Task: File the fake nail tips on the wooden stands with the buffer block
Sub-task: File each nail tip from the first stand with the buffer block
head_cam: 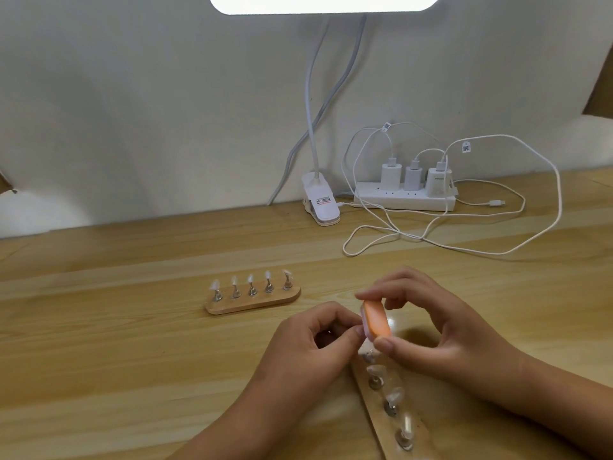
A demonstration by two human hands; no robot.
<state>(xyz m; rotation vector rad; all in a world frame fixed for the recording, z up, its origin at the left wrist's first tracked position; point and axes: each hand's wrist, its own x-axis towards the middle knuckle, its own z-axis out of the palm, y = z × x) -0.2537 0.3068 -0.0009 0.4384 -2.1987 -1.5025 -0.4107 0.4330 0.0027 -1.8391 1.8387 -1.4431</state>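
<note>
My right hand (441,330) grips an orange buffer block (376,322) between thumb and fingers, just above the near wooden stand (374,398). That stand runs from the middle toward the bottom edge and carries several clear nail tips (394,395) on metal pegs. My left hand (318,343) pinches something small right against the block's left face; what it pinches is hidden by the fingers. A second wooden stand (253,303) with several clear nail tips (250,279) lies apart on the table, up and to the left.
A wooden table (116,343) carries everything. At the back stand a white clip lamp (320,202), a white power strip (403,199) with three chargers, and loose white cables (464,240) looping over the right side. A white wall rises behind.
</note>
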